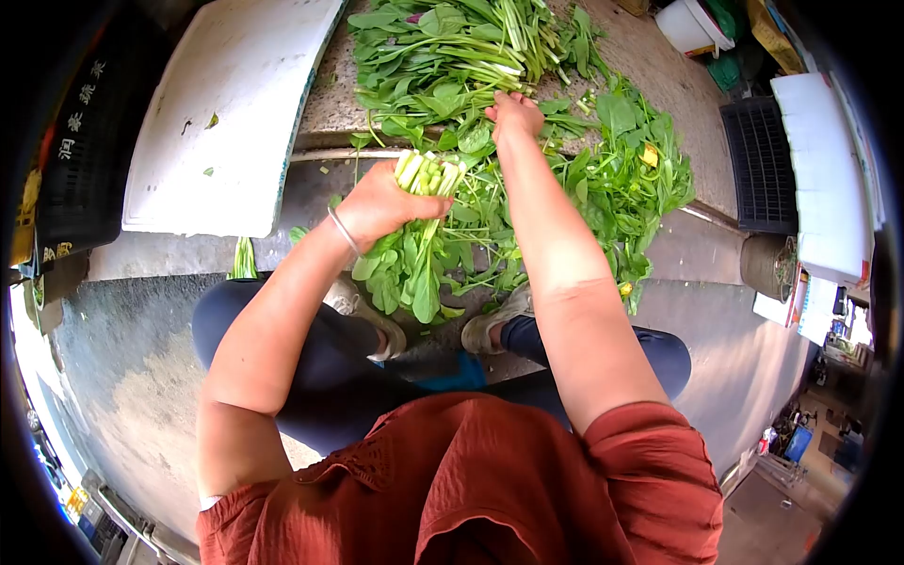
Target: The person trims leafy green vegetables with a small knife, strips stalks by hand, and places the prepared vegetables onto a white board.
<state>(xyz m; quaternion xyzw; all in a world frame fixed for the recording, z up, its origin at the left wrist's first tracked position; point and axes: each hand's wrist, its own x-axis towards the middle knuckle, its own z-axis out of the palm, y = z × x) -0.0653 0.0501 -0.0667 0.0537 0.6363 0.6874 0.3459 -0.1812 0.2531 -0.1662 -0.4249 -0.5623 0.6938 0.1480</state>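
Observation:
My left hand [381,202], with a bangle at its wrist, is wrapped round a bunch of leafy greens [428,174]. The pale cut stems point up and away from me, and the leaves hang down below the fist. Farther forward, my right hand [516,117] reaches to the near edge of a large pile of leafy greens [424,61]. Its fingers are bent together at the stems, and their tips are partly hidden among the greens. Loose greens [621,160] lie spread to the right of that hand, a few leaves yellow.
A white foam panel [221,113] stands at the left beside a black crate [80,132]. On the right are another black crate [761,165], a white foam box [824,169] and a white bucket [692,26]. The greens lie over a raised concrete step [702,174].

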